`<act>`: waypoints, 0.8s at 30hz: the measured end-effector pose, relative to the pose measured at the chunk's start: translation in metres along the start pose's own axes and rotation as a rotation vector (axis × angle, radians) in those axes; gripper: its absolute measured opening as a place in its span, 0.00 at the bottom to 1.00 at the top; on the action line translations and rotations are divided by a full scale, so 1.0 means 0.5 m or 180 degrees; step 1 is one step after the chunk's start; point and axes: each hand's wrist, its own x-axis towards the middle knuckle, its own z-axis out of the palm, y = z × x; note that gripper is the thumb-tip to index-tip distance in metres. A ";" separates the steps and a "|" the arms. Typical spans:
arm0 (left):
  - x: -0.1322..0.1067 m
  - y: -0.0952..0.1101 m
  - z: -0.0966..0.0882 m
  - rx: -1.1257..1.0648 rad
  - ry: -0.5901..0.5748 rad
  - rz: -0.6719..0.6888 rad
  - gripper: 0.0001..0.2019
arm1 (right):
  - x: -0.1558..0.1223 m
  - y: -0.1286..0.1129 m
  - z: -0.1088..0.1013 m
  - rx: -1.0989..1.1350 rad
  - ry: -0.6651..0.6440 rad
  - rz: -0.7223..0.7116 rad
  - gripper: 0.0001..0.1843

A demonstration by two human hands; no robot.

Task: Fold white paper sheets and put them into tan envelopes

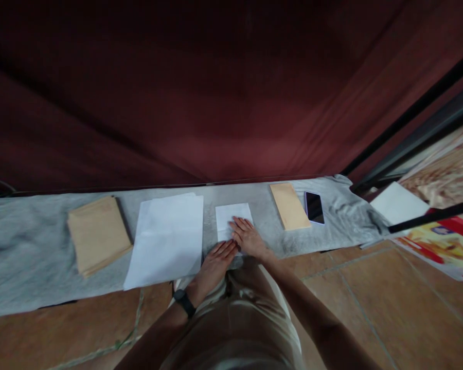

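A small white sheet of paper (231,211), with fold lines across it, lies flat on the grey cloth right in front of me. My right hand (247,237) rests on its middle right part, fingers stretched out and pressing flat. Lower down, my left hand (219,259) lies over the paper's near left edge, fingers extended, its tips close to the right hand. Both hands cover the sheet's near part. Just left of the paper is a stack of larger white sheets (167,239).
A grey cloth (254,192) covers the long narrow surface. Brown paper envelopes (98,234) are stacked far left. To the right lie a tan envelope (290,206) and a phone (314,207). A dark red curtain (224,103) hangs behind; black metal bars (416,133) stand at right.
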 end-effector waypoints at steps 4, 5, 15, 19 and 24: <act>0.001 0.013 -0.018 -0.0009 -0.0071 -0.0214 0.26 | 0.007 0.032 -0.012 -0.0105 0.0086 0.0287 0.25; 0.000 0.017 -0.023 -0.0014 -0.0101 -0.0287 0.26 | 0.005 0.040 -0.015 -0.0112 0.0110 0.0357 0.25; 0.087 0.028 -0.042 -0.0534 -0.0068 -0.0740 0.31 | -0.035 0.050 -0.016 -0.0135 0.0195 0.0555 0.27; 0.181 0.008 -0.023 -0.0247 0.0270 -0.1010 0.29 | -0.036 0.048 -0.013 -0.0130 0.0212 0.0560 0.27; 0.209 -0.043 0.012 -0.0043 0.0176 -0.0987 0.26 | -0.035 0.050 -0.014 -0.0113 0.0217 0.0626 0.27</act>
